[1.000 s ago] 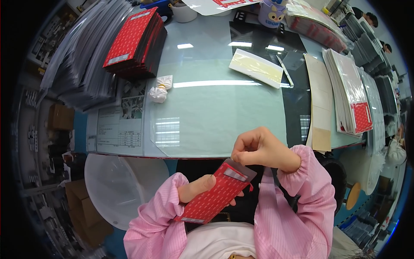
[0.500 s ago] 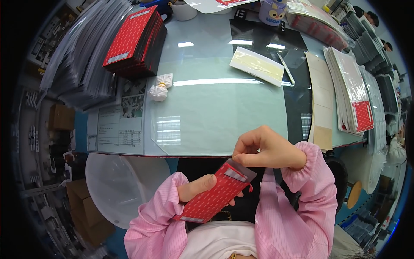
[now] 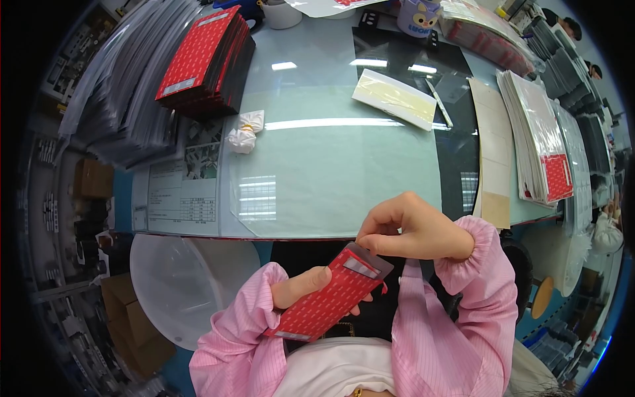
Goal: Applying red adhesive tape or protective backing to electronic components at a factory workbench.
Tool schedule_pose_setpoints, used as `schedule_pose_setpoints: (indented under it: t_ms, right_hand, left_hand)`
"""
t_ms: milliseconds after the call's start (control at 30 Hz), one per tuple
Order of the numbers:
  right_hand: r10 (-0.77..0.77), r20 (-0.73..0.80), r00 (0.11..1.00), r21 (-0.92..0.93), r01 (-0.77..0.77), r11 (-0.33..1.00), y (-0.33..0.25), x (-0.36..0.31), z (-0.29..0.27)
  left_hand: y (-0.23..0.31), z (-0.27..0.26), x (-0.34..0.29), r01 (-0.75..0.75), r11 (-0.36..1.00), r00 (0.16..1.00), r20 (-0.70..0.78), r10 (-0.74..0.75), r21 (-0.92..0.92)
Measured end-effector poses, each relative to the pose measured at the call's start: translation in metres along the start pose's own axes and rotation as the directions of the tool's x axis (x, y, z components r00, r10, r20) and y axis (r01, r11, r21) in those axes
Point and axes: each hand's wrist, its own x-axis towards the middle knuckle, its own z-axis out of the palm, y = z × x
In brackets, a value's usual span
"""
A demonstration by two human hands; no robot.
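My left hand (image 3: 304, 289) grips a flat red panel (image 3: 324, 298) with a small white pattern, tilted in front of my body, with the thumb on top and fingertips showing at the far edge. A pale grey strip lies near each end of the panel. From its upper end sticks out a smoky see-through film (image 3: 376, 259). At the film's upper corner, my right hand (image 3: 403, 228) is closed in a pinch of thumb and forefinger. A small red tab (image 3: 384, 288) shows at the panel's right edge.
A stack of red panels (image 3: 198, 53) stands at the table's back left, beside a tall pile of clear sleeves (image 3: 126, 79). White wrapped bundle (image 3: 243, 139), pale yellow pad (image 3: 395, 99), pen-like knife (image 3: 439, 104) and bagged sheets (image 3: 529, 132) lie on the table. Below is a translucent tub (image 3: 178, 291).
Almost nothing differs. My right hand has shifted very slightly, while the red panel and my left hand hold their place.
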Motion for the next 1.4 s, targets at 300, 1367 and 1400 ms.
schedule_pose_setpoints:
  t_ms: [300, 1367, 1400]
  right_hand:
    - [0.019, -0.015, 1.0, -0.043, -0.02, 0.999, -0.005, 0.001, 0.003]
    - [0.12, 0.11, 0.987, 0.229, -0.142, 0.963, 0.01, -0.001, -0.003]
    - [0.112, 0.116, 0.987, 0.201, -0.133, 0.97, 0.01, 0.0, -0.003]
  left_hand:
    - [-0.001, -0.001, 0.0, 0.055, 0.996, 0.997, -0.051, -0.051, 0.065]
    - [0.002, 0.001, 0.003, 0.016, 0.999, 1.0, 0.001, -0.016, 0.048]
    - [0.001, 0.0, 0.004, 0.016, 0.999, 1.0, 0.0, -0.016, 0.048]
